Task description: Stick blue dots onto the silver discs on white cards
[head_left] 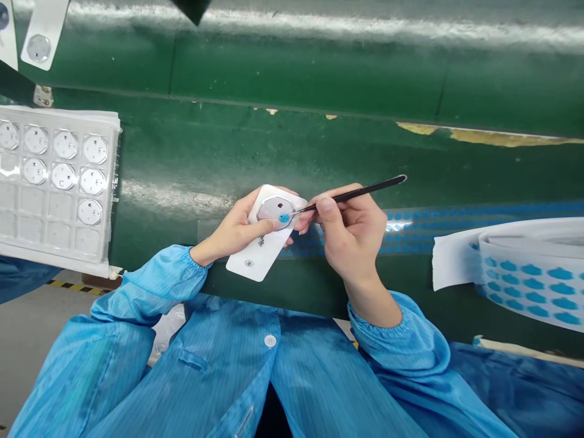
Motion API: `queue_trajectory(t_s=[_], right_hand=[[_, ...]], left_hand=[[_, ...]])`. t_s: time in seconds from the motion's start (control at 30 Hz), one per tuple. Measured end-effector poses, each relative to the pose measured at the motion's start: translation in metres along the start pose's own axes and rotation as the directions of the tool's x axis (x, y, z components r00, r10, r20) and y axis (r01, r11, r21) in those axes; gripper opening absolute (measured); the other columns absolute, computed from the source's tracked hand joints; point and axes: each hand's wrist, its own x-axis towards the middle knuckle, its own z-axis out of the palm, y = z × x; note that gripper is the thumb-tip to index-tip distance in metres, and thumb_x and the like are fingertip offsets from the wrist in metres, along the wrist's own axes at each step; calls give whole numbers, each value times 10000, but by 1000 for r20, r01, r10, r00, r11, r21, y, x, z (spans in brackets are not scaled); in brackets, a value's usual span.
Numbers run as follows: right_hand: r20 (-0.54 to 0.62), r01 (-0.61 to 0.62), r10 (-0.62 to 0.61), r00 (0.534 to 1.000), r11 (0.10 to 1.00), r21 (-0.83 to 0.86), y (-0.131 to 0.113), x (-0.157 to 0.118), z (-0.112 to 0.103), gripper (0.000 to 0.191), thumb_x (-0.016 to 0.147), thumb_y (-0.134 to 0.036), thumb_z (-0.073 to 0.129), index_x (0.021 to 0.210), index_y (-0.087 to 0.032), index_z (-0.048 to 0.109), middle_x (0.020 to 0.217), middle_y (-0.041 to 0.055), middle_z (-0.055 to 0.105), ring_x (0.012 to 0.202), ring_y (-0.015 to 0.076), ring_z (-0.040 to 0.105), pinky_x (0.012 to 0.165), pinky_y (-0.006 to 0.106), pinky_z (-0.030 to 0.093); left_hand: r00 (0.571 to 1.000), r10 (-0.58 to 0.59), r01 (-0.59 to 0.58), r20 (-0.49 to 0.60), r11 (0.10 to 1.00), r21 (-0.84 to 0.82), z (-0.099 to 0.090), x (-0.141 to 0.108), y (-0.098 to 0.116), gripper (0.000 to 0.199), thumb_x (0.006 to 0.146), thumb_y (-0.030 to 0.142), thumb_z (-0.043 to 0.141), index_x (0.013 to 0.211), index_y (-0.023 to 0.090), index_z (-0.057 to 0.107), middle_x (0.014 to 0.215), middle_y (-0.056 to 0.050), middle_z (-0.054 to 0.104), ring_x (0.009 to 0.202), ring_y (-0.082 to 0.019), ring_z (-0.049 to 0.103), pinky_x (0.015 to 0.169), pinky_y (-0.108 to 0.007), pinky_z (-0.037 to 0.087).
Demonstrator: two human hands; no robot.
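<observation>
My left hand (232, 230) is closed on a long white plate (250, 260) with rounded ends, its thumb lying across the front. Set in the plate's upper part is a silvery octagonal piece (268, 208) with a dark spot near its top. A small blue sticker (284, 218) lies at the lower right of that octagon, close to my left thumb tip. My right hand (353, 234) pinches black tweezers (376, 185) like a pen. Their thin tip reaches the blue sticker; whether it grips it, I cannot tell.
A clear tray (59, 201) at left holds several octagonal pieces in its compartments. At right stands a roll of white backing (533, 286) with blue stickers. A clear strip with blue dots (420, 228) lies behind my right hand. Another white plate (45, 30) is at upper left.
</observation>
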Motion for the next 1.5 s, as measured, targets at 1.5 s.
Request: queue_trajectory(t_s=[1.5], right_hand=[[110,-153,146,983,986,61,19,-10,14,404,935,-523,794,1172,-248,618,1010,32,634,899,185,636,741,297,591]], left_hand=[[974,207,-202,-88,977,63,4,-3,-13,672,966,446,752,1546,301,444,1294,-87,737,1157,-273,726,908,-362,607]])
